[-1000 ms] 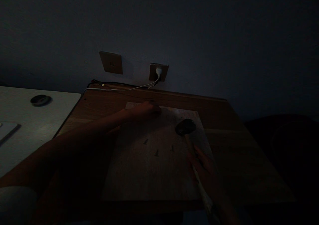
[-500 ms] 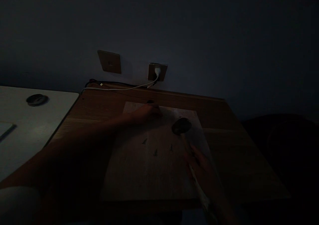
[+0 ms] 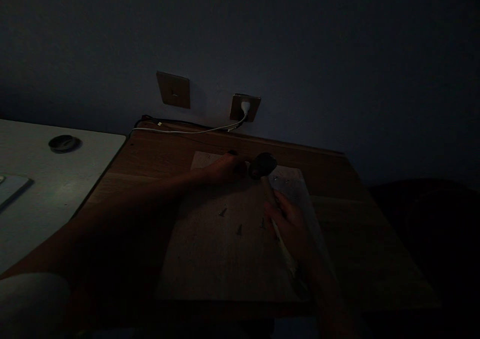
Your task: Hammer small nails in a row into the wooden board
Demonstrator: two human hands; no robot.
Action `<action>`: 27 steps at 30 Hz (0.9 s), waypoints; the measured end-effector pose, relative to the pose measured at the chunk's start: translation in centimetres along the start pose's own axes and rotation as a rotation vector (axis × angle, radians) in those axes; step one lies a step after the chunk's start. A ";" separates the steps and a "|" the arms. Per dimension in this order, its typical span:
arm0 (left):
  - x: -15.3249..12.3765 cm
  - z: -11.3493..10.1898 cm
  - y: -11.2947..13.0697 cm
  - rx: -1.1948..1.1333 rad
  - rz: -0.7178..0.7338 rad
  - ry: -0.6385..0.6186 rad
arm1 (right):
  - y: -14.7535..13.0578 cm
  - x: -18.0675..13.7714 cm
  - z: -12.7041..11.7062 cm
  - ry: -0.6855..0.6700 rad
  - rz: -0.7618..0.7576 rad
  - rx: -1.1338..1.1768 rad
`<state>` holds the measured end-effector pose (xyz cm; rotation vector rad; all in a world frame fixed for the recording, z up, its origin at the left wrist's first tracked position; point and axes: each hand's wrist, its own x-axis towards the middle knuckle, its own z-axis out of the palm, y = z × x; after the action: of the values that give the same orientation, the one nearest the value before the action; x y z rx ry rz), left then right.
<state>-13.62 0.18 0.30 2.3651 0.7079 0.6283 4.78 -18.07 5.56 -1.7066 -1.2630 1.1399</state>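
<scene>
The light is very dim. My right hand (image 3: 294,226) is wrapped round the pale handle of a hammer (image 3: 263,166), whose dark head hangs over the far part of a light wooden board (image 3: 225,264). Close to the left of that head, my left hand (image 3: 225,169) rests at the board's far side with its fingers pinched together. What they hold, if anything, is too dark to make out. Several small screws or nails stand in the board nearer to me, among them one screw (image 3: 222,212) and another screw (image 3: 239,229).
The board lies on a brown wooden table (image 3: 360,239). A white table (image 3: 52,194) at the left bears a round dark dish (image 3: 64,143) and a flat pale object (image 3: 13,189). Behind, a white plug (image 3: 245,107) sits in a wall socket, its cable (image 3: 187,132) trailing along the table's back edge.
The hammer has moved away from me and left, and its head is now closer to my left hand. My left hand stays at the far side of the board. The view has shifted slightly.
</scene>
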 end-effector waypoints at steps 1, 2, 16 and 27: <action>0.0 0.0 -0.1 -0.006 -0.002 0.003 | 0.0 0.3 0.2 -0.013 -0.003 0.009; 0.0 0.1 -0.1 -0.014 -0.001 0.005 | 0.0 0.6 0.4 -0.022 0.003 0.016; 0.1 -0.3 -0.4 -0.060 0.012 -0.005 | 0.2 0.6 1.0 -0.017 0.037 0.009; -2.2 0.5 7.8 0.522 0.751 -0.206 | 2.6 -4.4 -3.6 0.159 0.223 -0.062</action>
<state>-12.33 -6.70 4.36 3.1379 -0.1721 0.5144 8.44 -23.10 5.54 -1.9822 -1.0396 1.0745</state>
